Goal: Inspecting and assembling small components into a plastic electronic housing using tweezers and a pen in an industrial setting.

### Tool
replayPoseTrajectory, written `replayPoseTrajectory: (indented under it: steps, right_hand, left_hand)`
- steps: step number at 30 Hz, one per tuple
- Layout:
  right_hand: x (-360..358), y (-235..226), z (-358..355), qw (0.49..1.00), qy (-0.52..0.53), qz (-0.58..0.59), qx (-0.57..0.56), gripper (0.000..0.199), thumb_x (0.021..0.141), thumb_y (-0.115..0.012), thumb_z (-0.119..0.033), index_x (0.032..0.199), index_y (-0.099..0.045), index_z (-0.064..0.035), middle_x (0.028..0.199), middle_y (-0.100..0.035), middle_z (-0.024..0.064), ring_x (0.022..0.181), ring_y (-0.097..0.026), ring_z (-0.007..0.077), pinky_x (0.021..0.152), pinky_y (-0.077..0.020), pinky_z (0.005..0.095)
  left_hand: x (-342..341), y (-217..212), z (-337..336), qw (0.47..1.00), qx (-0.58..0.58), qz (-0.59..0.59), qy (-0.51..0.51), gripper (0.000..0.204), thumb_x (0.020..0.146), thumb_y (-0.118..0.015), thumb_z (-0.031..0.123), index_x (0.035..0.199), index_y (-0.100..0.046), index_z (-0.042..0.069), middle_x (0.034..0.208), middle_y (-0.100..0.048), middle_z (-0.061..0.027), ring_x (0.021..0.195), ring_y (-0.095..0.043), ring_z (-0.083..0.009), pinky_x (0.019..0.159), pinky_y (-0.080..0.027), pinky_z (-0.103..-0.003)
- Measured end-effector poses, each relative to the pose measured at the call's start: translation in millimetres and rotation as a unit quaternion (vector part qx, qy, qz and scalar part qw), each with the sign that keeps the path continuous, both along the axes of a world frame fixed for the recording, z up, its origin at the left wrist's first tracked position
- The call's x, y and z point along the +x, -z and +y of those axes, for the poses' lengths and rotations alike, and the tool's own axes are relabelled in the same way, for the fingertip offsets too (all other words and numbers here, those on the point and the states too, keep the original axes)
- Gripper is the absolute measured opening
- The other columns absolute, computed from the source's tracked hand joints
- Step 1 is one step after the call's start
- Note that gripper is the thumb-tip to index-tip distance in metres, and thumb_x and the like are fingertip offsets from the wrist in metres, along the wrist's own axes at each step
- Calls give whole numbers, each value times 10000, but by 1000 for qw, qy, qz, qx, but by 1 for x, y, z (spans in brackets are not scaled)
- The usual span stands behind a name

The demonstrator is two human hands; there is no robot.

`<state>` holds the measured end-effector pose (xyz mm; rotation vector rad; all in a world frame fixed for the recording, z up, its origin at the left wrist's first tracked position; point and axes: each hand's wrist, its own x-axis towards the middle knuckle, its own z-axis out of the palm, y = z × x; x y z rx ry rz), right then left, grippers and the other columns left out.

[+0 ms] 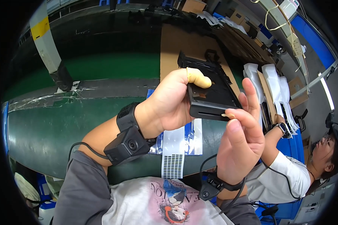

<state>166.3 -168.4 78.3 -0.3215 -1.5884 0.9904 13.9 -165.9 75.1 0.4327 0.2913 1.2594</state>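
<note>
My left hand point(165, 99), a yellow finger cot point(199, 78) over its thumb, grips a black plastic housing point(218, 98) above the table. The housing is a shallow tray shape with a slot along its near edge. At that edge's right corner my right hand point(240, 144) is closed in a pinch, thumb and index finger on a small tan strip point(228, 115); its other fingers are raised. Whether the strip sticks to the housing I cannot tell. Below the hands a white sheet with rows of small black stickers point(172, 167) lies over blue-and-clear plastic bags point(193, 140).
Beyond the green table point(82, 112) lies a cardboard sheet point(171, 48) with a dark part on it. A post point(45, 45) stands at the far left. A co-worker point(285, 172) is close at my right, beside white foam-wrapped parts point(272, 80).
</note>
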Motion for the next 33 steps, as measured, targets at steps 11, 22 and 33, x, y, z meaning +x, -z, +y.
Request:
replayPoseTrajectory:
  steps: [11, 22, 33]
  right_hand:
    - [0, -4, 5, 962, 174, -115, 179, 156, 666, -620, -13, 816, -618, -57, 1245, -361, 196, 1088, -387, 249, 882, -291, 360]
    - [-13, -5, 1, 995, -36, 76, -54, 447, 660, -577, 69, 1085, -456, -1, 1216, -368, 172, 1088, -380, 224, 919, -287, 326]
    - [-2, -6, -8, 977, 177, 77, 90, 277, 694, -535, -50, 964, -520, 12, 1142, -436, 218, 1013, -431, 218, 848, -321, 299]
  left_hand:
    - [-1, 3, -2, 993, 30, -96, 68, 181, 734, -463, 131, 777, -558, -17, 726, -603, -128, 623, -608, -198, 575, -517, -300]
    - [6, -3, -5, 985, 106, 45, -130, 89, 726, -478, 49, 766, -549, 12, 739, -564, -51, 663, -551, -116, 625, -453, -248]
    - [-2, -2, -11, 994, 74, -78, 7, 103, 716, -481, 104, 726, -541, 22, 710, -578, -72, 647, -582, -167, 645, -480, -285]
